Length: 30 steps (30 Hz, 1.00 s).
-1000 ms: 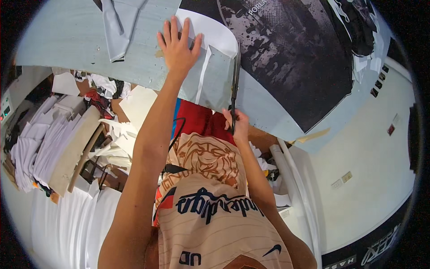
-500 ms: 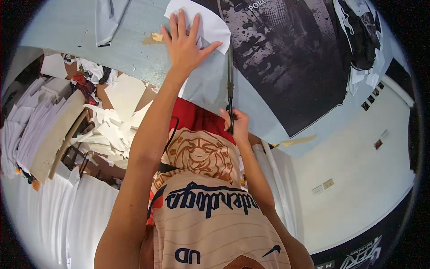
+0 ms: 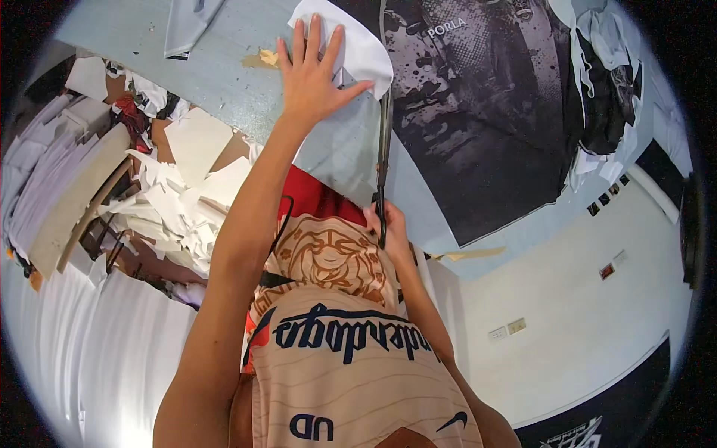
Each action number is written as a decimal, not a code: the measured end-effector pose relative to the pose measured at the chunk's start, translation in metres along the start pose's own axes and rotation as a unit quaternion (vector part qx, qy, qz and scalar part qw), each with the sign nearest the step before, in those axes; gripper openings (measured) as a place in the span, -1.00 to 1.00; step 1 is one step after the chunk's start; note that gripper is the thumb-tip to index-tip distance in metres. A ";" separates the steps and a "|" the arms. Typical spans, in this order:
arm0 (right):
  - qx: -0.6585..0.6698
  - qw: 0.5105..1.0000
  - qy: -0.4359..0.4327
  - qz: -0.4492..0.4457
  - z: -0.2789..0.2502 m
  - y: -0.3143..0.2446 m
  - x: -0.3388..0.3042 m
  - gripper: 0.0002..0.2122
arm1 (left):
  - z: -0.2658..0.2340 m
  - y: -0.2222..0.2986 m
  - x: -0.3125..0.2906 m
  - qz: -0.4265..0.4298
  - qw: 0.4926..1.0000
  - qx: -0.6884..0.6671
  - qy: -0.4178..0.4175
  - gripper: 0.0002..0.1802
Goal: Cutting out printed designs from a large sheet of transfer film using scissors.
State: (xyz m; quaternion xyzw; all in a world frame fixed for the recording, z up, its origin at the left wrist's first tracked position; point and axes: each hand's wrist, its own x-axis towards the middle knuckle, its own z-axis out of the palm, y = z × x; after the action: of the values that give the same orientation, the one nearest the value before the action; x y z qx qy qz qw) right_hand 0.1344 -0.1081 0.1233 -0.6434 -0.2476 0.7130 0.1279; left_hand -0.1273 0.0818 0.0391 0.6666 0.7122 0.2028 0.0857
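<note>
A pair of long dark scissors [image 3: 384,142] runs up the blue-grey table [image 3: 224,82], blades lying between a pale sheet [image 3: 336,142] and the large black printed fabric [image 3: 485,112] spread to its right. I see my right hand [image 3: 388,224] wrapped around the scissor handles at the table's near edge, fingers closed through them. My left hand [image 3: 314,75] lies flat with fingers fanned wide, pressing on the white curved piece [image 3: 358,45] at the sheet's far end. Left of the table, white paper offcuts [image 3: 179,201] lie heaped beside stacked sheets [image 3: 37,172]. My tan patterned shirt [image 3: 343,351] fills the foreground, and a white wall [image 3: 582,313] rises at the right.
</note>
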 end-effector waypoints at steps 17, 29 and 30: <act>0.004 1.000 -0.005 0.005 0.009 -0.064 0.042 -0.77 | -0.010 -0.012 0.004 -0.005 1.000 -0.020 -0.023 0.26; -0.131 0.991 -0.027 0.009 -0.064 -0.111 0.059 -0.74 | -0.016 -0.019 0.004 -0.010 0.998 -0.047 -0.030 0.26; -0.134 0.990 -0.029 0.009 -0.072 -0.115 0.062 -0.74 | -0.016 -0.019 0.004 -0.009 0.998 -0.049 -0.034 0.26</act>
State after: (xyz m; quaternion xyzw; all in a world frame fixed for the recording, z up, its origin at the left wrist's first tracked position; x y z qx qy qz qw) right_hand 0.1812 0.0335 0.1266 -0.6359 -0.3391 0.6928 0.0268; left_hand -0.1517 0.0820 0.0467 0.6619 0.7040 0.2136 0.1440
